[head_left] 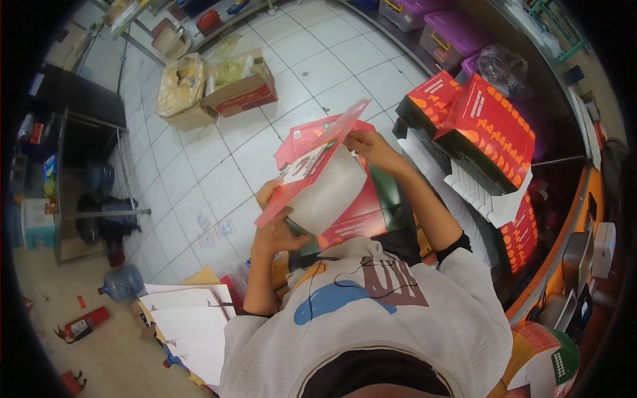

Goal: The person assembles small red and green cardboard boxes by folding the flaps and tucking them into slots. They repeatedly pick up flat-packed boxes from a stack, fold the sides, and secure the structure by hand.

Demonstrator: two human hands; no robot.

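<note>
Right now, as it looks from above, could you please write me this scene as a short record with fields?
Left hand: holds the near left edge of the red carton
Right hand: holds the carton's far right part
Carton: partly open, pale inside showing
Person's right: stacked cartons, red and dark green
Person's left: white sheets; beyond them, a water jug
Floor ahead: red-sided box beside a taped box

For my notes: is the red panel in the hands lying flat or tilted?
Tilted: the red panel slants up between the left hand and right hand, and a pale surface shows beside its edge.
</note>
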